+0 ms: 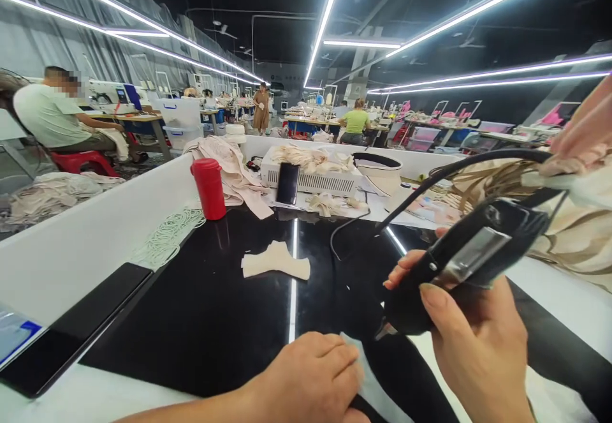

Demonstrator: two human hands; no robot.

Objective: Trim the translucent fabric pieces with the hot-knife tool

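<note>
My right hand point(478, 327) is wrapped around a black corded hand tool point(473, 263) with a silver plate on its side. Its metal tip points down toward the black tabletop point(201, 308). At the bottom centre, my left hand point(315, 372) lies with curled fingers on a pale strip of fabric point(375, 378); its fingertips are partly hidden. A small stack of cream fabric pieces point(276, 261) lies farther forward on the black surface. Near the right edge, a blurred hand point(583, 129), apart from my two, is beside the tool's cord point(444, 164).
A red cup point(209, 188), pale green cords point(169, 235) and a long black panel point(71, 327) stand or lie at left. Behind are a phone point(287, 184), a vented white box point(315, 180) and fabric. Straps point(478, 180) pile up at right. People sit at machines beyond the white rim point(95, 238).
</note>
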